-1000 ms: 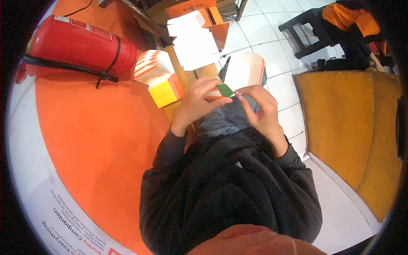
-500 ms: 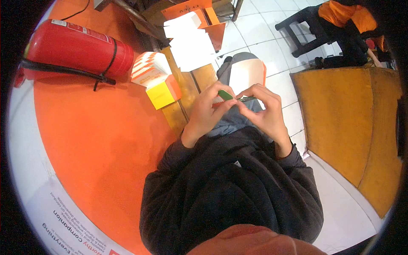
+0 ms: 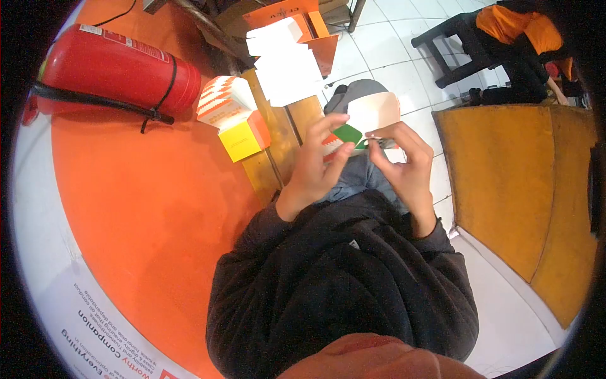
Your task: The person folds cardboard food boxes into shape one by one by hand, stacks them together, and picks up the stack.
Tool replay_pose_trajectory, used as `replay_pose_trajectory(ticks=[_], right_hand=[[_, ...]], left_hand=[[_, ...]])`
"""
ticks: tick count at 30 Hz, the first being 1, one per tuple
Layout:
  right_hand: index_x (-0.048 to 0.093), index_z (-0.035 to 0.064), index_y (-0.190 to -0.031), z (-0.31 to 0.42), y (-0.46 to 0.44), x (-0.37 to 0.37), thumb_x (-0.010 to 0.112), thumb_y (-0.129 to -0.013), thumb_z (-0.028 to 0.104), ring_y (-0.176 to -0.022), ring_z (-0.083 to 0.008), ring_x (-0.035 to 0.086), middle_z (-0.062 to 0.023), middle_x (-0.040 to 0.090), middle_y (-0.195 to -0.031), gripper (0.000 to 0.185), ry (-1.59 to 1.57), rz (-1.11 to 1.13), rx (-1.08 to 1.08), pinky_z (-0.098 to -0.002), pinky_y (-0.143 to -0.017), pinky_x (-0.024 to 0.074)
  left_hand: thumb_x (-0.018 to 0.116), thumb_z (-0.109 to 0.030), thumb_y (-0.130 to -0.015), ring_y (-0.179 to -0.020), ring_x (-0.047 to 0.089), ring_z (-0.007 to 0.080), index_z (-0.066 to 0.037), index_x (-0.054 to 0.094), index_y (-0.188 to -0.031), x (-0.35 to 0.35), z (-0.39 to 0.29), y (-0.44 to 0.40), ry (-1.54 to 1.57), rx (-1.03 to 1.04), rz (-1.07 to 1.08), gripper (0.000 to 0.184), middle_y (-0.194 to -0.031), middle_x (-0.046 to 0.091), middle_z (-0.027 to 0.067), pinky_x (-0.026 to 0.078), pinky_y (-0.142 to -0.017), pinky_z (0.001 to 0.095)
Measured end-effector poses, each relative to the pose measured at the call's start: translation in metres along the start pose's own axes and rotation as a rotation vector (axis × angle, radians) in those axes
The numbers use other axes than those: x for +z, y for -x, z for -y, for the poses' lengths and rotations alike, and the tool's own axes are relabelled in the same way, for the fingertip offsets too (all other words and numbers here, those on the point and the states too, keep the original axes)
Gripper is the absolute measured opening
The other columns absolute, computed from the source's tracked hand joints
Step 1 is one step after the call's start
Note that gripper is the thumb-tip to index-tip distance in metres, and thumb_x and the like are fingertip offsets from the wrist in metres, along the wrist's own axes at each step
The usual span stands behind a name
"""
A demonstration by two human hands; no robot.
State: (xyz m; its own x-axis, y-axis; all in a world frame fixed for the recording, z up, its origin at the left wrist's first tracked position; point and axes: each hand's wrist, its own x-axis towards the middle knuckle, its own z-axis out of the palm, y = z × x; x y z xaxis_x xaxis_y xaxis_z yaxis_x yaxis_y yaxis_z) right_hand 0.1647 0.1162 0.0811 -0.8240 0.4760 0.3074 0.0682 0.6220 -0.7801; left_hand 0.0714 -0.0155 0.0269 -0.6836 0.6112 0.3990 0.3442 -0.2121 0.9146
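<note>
My left hand (image 3: 312, 161) holds a small flat green piece (image 3: 348, 134), like a card or label, by its edges between thumb and fingers. Close beside it, my right hand (image 3: 407, 161) is pinched at the piece's right end, where a green and whitish bit shows; exactly what lies in that pinch is hard to make out. Behind the hands, on my lap, rests an open paper food carton (image 3: 374, 110), pale inside with orange-and-white sides, partly hidden by my fingers.
On the wooden bench (image 3: 309, 112) stand a yellow-and-orange carton (image 3: 240, 144), a striped carton (image 3: 224, 101) and white cartons (image 3: 287, 72). A red fire extinguisher (image 3: 120, 72) lies at left. A wooden panel (image 3: 505, 183) stands at right; beyond it a person (image 3: 521, 28) sits near a black stool (image 3: 442, 54).
My hands have drawn slightly apart, the right one shifting rightward. The green piece has turned so that more of its flat face shows.
</note>
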Motion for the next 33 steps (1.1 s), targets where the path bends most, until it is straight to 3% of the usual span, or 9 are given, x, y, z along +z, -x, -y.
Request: replay_pose_trajectory(ticks=[3, 10, 13, 17, 20, 24, 26, 32, 33], right_hand=[[0.067, 0.0000, -0.084, -0.007, 0.007, 0.011, 0.072, -0.071, -0.004, -0.075, -0.0193, 0.067, -0.0097, 0.068, -0.082, 0.015, 0.074, -0.199, 0.022, -0.0271, -0.067, 0.0505], [0.067, -0.0009, -0.085, -0.014, 0.012, 0.012, 0.071, -0.070, -0.007, -0.078, -0.0208, 0.067, -0.0093, 0.069, -0.083, 0.017, -0.249, -0.064, -0.054, -0.0294, -0.071, 0.0515], [0.066, -0.0019, -0.086, -0.012, 0.010, 0.015, 0.071, -0.071, -0.007, -0.075, -0.0219, 0.065, -0.0092, 0.068, -0.082, 0.017, -0.224, 0.023, -0.136, -0.0303, -0.070, 0.0518], [0.065, -0.0010, -0.091, -0.014, 0.007, 0.018, 0.072, -0.074, -0.002, -0.088, -0.0261, 0.065, -0.0133, 0.066, -0.096, 0.018, -0.179, 0.104, -0.169, -0.0326, -0.076, 0.0519], [0.063, -0.0007, -0.095, -0.017, 0.008, 0.027, 0.070, -0.077, 0.001, -0.091, -0.0293, 0.064, -0.0148, 0.065, -0.096, 0.019, -0.139, 0.089, -0.159, -0.0354, -0.080, 0.0508], [0.061, 0.0001, -0.095, -0.013, 0.008, 0.027, 0.068, -0.080, 0.003, -0.082, -0.0290, 0.061, -0.0142, 0.063, -0.089, 0.016, -0.181, 0.120, -0.160, -0.0350, -0.071, 0.0484], [0.060, 0.0006, -0.093, -0.012, 0.002, 0.020, 0.068, -0.080, 0.003, -0.082, -0.0288, 0.061, -0.0131, 0.063, -0.089, 0.015, -0.183, 0.173, -0.218, -0.0352, -0.071, 0.0480], [0.059, 0.0005, -0.092, -0.010, -0.005, 0.021, 0.070, -0.080, 0.004, -0.080, -0.0258, 0.062, -0.0106, 0.064, -0.086, 0.016, -0.112, 0.121, -0.272, -0.0331, -0.072, 0.0482], [0.060, -0.0002, -0.093, -0.008, -0.006, 0.017, 0.070, -0.080, 0.004, -0.081, -0.0216, 0.063, -0.0088, 0.065, -0.087, 0.017, -0.224, 0.197, -0.131, -0.0317, -0.073, 0.0486]], left_hand=[[0.054, -0.001, -0.090, -0.095, 0.057, 0.0308, -0.003, 0.046, -0.122, -0.001, 0.003, 0.000, -0.068, 0.105, 0.066, 0.034, -0.114, 0.053, 0.0181, 0.048, -0.079, 0.0366], [0.048, -0.005, -0.093, -0.075, 0.057, 0.0301, -0.006, 0.055, -0.099, -0.001, -0.001, 0.005, -0.449, 0.113, -0.074, 0.010, -0.092, 0.054, 0.0138, 0.047, -0.067, 0.0338], [0.044, -0.008, -0.095, -0.066, 0.056, 0.0258, -0.005, 0.052, -0.093, -0.012, 0.002, 0.001, -0.274, -0.119, 0.143, 0.009, -0.081, 0.054, 0.0114, 0.044, -0.060, 0.0323], [0.041, -0.007, -0.096, -0.062, 0.054, 0.0213, -0.003, 0.049, -0.093, -0.004, 0.004, 0.007, -0.120, -0.108, -0.042, 0.009, -0.073, 0.052, 0.0110, 0.042, -0.057, 0.0324], [0.044, -0.001, -0.093, -0.064, 0.056, 0.0253, -0.003, 0.050, -0.095, -0.013, 0.004, 0.006, -0.144, -0.114, 0.039, 0.007, -0.077, 0.057, 0.0127, 0.044, -0.060, 0.0354], [0.049, 0.004, -0.088, -0.071, 0.059, 0.0325, -0.004, 0.047, -0.095, -0.021, 0.023, 0.009, -0.120, 0.058, 0.042, 0.011, -0.086, 0.062, 0.0161, 0.046, -0.064, 0.0369], [0.049, 0.004, -0.088, -0.067, 0.058, 0.0315, -0.005, 0.047, -0.094, -0.025, 0.018, -0.004, -0.113, 0.244, 0.052, 0.011, -0.087, 0.062, 0.0162, 0.045, -0.062, 0.0371], [0.058, 0.003, -0.079, -0.065, 0.058, 0.0255, -0.009, 0.049, -0.094, -0.033, 0.011, -0.016, -0.398, 0.343, 0.157, 0.021, -0.086, 0.064, 0.0085, 0.043, -0.058, 0.0345], [0.059, 0.002, -0.078, -0.065, 0.058, 0.0244, -0.010, 0.049, -0.094, -0.035, 0.013, -0.016, -0.415, 0.392, 0.194, 0.023, -0.086, 0.064, 0.0074, 0.042, -0.057, 0.0337]])
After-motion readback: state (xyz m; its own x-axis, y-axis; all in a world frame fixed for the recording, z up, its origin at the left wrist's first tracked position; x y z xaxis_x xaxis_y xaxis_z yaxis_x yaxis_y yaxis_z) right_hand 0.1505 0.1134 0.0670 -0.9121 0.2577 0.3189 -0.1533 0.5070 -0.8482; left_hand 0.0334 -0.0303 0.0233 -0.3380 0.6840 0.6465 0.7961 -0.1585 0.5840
